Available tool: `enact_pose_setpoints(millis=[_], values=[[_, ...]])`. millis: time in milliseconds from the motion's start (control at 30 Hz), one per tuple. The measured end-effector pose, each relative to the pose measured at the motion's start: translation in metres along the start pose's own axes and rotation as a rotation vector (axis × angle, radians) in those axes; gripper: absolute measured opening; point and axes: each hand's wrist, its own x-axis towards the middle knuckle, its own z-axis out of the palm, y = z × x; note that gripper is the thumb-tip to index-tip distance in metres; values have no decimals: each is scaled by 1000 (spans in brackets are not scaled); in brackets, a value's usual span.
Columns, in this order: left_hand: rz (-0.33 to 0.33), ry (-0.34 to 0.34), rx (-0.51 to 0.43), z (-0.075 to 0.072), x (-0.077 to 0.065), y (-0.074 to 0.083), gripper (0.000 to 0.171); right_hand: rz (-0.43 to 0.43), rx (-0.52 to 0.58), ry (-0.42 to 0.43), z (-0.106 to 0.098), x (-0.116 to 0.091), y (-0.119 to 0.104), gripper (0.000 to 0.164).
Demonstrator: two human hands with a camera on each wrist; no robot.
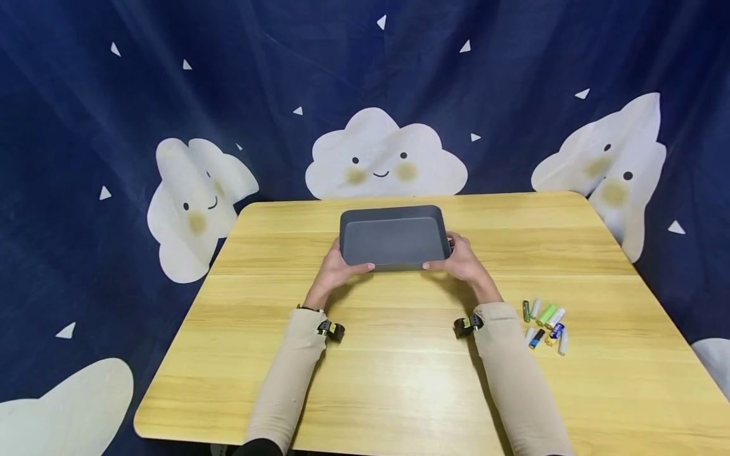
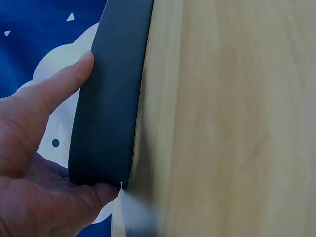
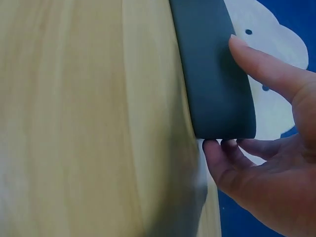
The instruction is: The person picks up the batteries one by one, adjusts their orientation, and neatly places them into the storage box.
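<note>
A dark grey rectangular tray [image 1: 393, 237] with low walls sits toward the back of the table, its inside bare. My left hand [image 1: 335, 267] grips its left front corner, the thumb along the front wall and the other fingers around the left end. On the opposite corner my right hand [image 1: 461, 259] holds it the same way. The left wrist view shows the thumb on the tray's front wall [image 2: 111, 94] and fingers at its end. In the right wrist view, several fingertips of the right hand [image 3: 276, 133] press against the tray's short end, under the thumb.
Several loose batteries [image 1: 546, 323] in green, white, blue and yellow lie on the right side of the wooden table [image 1: 399, 367], beside the right forearm. A dark blue curtain [image 1: 274, 76] with white clouds hangs behind the table's back edge.
</note>
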Motion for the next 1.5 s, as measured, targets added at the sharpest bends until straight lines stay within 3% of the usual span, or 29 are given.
enact_pose_setpoints(millis=[533, 1033, 1500], values=[[20, -15, 3, 17, 2, 8, 117, 33, -41, -11, -16, -12, 4, 118], [-7, -5, 34, 19, 4, 7, 118, -22, -55, -71, -24, -4, 2, 109], [-2, -14, 46, 17, 0, 10, 119, 17, -65, -80, -23, -9, -4, 111]])
